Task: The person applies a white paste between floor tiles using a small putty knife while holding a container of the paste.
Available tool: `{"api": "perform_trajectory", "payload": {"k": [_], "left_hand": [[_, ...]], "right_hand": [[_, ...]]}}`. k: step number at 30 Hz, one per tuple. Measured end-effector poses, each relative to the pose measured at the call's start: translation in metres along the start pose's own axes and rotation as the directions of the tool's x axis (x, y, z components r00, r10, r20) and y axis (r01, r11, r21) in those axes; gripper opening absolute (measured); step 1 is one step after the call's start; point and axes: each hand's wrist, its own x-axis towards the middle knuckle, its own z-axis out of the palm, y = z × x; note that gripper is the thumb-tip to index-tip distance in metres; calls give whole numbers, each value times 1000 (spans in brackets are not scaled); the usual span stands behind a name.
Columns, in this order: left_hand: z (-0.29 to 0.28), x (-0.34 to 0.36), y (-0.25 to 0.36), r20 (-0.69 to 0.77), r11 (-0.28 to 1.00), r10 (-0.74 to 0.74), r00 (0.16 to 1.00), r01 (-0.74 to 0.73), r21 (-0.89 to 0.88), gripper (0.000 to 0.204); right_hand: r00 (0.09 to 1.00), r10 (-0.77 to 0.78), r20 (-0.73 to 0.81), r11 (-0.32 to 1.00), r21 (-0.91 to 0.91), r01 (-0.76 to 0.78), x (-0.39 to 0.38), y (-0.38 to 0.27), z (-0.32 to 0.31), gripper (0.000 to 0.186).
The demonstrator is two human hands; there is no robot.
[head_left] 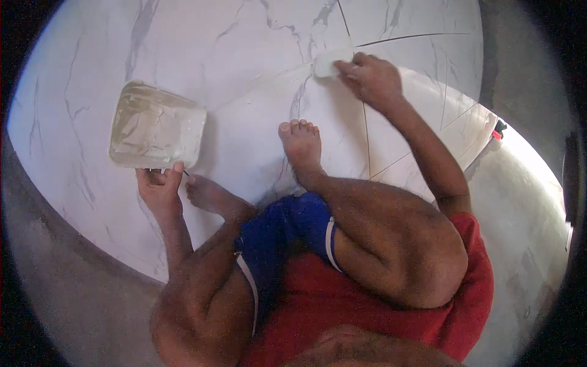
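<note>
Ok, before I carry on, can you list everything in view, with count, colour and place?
Tub: one, off-white, at the left hand
Paste: one mass, whitish, inside the tub
Flat spreader: one, white, in the right hand
Tiles: several, white with grey veins, underfoot
Joints: several, dark, between tiles
Floor: two areas, grey, left and right of the tiles
Small unclear object: one, red and black, far right
Shorts: one pair, blue, lower centre
Shirt: one, red, bottom
Feet: two, bare, centre
Left hand: one, bare, at tub's near rim
Right hand: one, bare, upper right

Left hand grips 1 paste-smeared tub; right hand holds pale scraper over marbled tiles.
</note>
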Motion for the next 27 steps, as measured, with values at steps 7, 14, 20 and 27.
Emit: {"api": "perform_trajectory", "payload": {"k": [7,14,20,27], "left_hand": [[-2,0,-1,-9,999,25,1000,-24,45,66],[0,-2,1,-8,998,-39,999,39,41,66],[0,-1,-2,-2,998,-27,1000,27,55,64],[0,0,-3,13,999,23,1000,-23,26,65]], "right_hand": [[964,-264,-5,939,228,258,38,-149,2,20],[965,-211,158,971,149,188,38,-114,-1,20],[970,91,224,975,-220,-41,0,17,-1,26],[997,71,3,997,9,-71,-9,41,2,27]]}}
